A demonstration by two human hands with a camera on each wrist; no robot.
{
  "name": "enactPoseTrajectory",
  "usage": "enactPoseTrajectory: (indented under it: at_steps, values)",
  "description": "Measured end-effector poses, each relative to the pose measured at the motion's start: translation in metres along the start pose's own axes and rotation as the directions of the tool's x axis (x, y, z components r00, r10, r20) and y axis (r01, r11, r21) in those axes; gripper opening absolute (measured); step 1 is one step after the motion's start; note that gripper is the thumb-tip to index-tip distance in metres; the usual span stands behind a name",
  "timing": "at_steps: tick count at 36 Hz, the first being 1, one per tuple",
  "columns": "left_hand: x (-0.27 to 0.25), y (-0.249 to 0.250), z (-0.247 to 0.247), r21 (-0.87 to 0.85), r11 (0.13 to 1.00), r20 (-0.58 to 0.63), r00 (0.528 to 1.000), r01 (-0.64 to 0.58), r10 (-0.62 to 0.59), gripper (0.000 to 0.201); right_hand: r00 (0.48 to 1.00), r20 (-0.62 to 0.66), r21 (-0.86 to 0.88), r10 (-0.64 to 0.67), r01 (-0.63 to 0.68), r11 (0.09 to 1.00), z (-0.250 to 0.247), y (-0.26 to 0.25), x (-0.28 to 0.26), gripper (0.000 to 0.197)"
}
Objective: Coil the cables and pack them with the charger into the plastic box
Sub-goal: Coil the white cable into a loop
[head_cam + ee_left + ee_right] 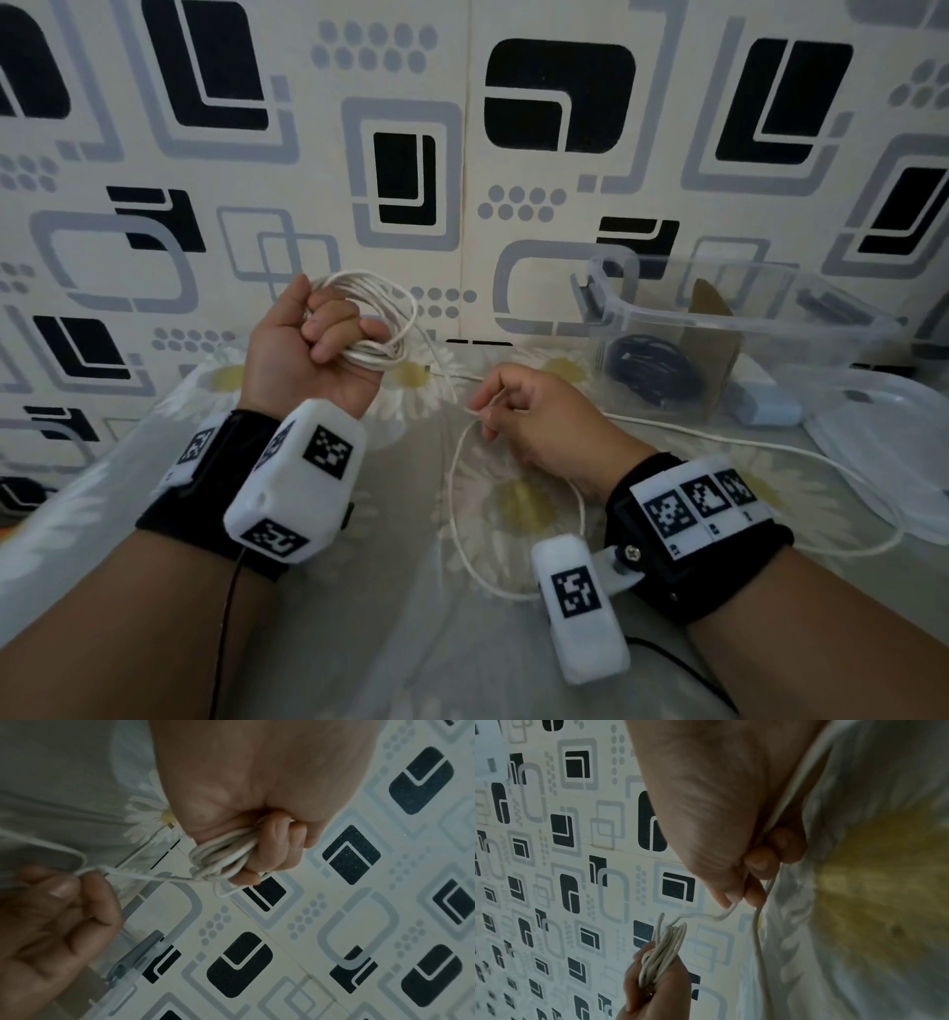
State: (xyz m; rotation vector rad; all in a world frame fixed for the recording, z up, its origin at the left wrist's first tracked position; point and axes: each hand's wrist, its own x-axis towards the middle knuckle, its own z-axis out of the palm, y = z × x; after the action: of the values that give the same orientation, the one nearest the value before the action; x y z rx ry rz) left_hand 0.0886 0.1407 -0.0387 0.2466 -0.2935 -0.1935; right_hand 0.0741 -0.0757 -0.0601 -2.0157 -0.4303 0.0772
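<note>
My left hand (318, 344) is raised, its fingers curled round several loops of a white cable coil (380, 318); the coil (221, 856) shows bunched in the fist, and the coil (662, 949) appears again lower down in the right wrist view. My right hand (518, 411) pinches the loose white cable strand (462, 493) between thumb and fingers (754, 894), a short way right of the coil. The rest of the strand trails across the bed to the right. The clear plastic box (801, 318) stands at the right with a coiled black cable (652, 370) inside. A pale blue charger (765, 401) lies by the box.
A floral bedsheet (359, 616) covers the surface under my arms. A patterned wall (411, 154) rises close behind. A brown cardboard piece (714, 329) stands inside the box. A clear lid (883, 447) lies at the far right.
</note>
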Motion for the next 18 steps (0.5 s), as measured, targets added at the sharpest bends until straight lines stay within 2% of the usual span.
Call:
enactPoseTrajectory:
  at_steps: [2, 6, 9, 12, 15, 18]
  values:
    - [0.0, 0.001, 0.001, -0.012, 0.999, -0.02, 0.999, -0.039, 0.039, 0.04, 0.997, 0.076, -0.012, -0.019, 0.02, 1.0, -0.001, -0.002, -0.003, 0.018]
    - [0.001, 0.0, 0.003, 0.009, 0.99, -0.093, 0.985, -0.144, 0.144, 0.041, 0.966, 0.248, -0.12, -0.078, 0.111, 0.987, -0.001, -0.005, -0.007, 0.035]
    - [-0.001, 0.0, 0.003, 0.028, 0.982, -0.127, 0.973, -0.188, 0.19, 0.037, 0.952, 0.295, -0.144, -0.077, 0.124, 0.982, -0.002, -0.007, -0.007, 0.041]
    - [0.0, -0.003, 0.006, 0.128, 0.97, -0.122, 0.967, -0.209, 0.224, 0.022, 0.938, 0.338, -0.125, -0.072, 0.121, 0.985, -0.001, -0.008, -0.009, 0.042]
    - [0.002, -0.008, 0.009, 0.243, 0.947, -0.139, 0.959, -0.208, 0.246, 0.018, 0.939, 0.334, -0.09, -0.084, 0.12, 0.989, -0.001, -0.012, -0.01, 0.032]
    - [0.002, -0.011, 0.011, 0.341, 0.926, -0.143, 0.965, -0.161, 0.22, 0.024, 0.937, 0.338, -0.066, -0.09, 0.119, 0.991, -0.001, -0.015, -0.011, 0.025]
